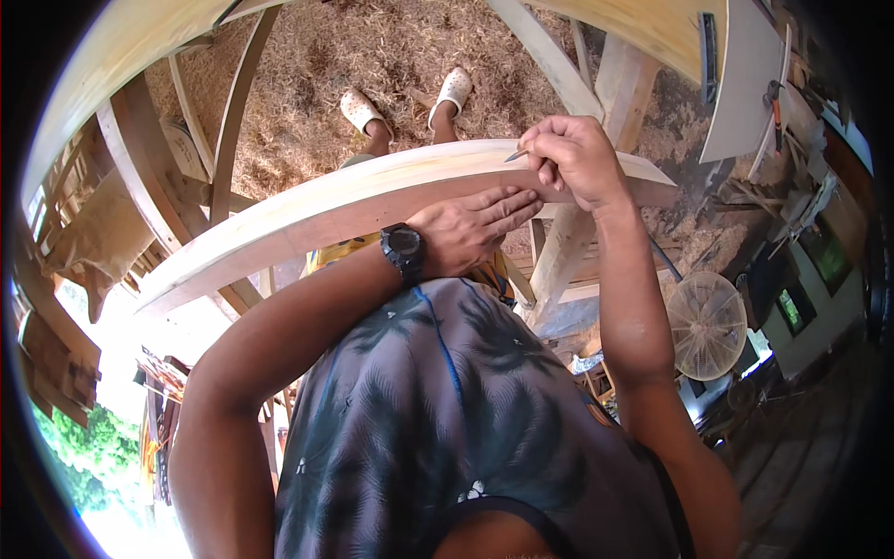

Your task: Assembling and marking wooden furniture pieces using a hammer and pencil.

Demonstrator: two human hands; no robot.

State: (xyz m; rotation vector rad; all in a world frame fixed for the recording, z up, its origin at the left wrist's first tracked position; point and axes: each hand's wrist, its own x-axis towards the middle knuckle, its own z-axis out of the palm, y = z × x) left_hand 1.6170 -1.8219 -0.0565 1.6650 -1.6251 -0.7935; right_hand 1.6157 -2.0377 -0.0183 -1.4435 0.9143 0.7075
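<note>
A long wooden beam (363, 214) lies across in front of me, its pale upper face toward the far side and its browner side toward me; it looks curved. My left hand (477, 222), with a dark watch on the wrist, rests flat against the brown side, fingers stretched out and holding nothing. Just beyond it, near the beam's right end, my right hand (570, 158) pinches a slim pointed pencil (515, 156). The pencil's tip is at the pale upper face; whether it touches the wood, I cannot tell.
Wood shavings cover the ground (307, 65) around my pale clogs (453, 91). Timber posts (559, 65) and braces stand beyond the beam. A round fan (706, 326) stands at right, below a pale panel (745, 102). Stacked timber (56, 363) is at left.
</note>
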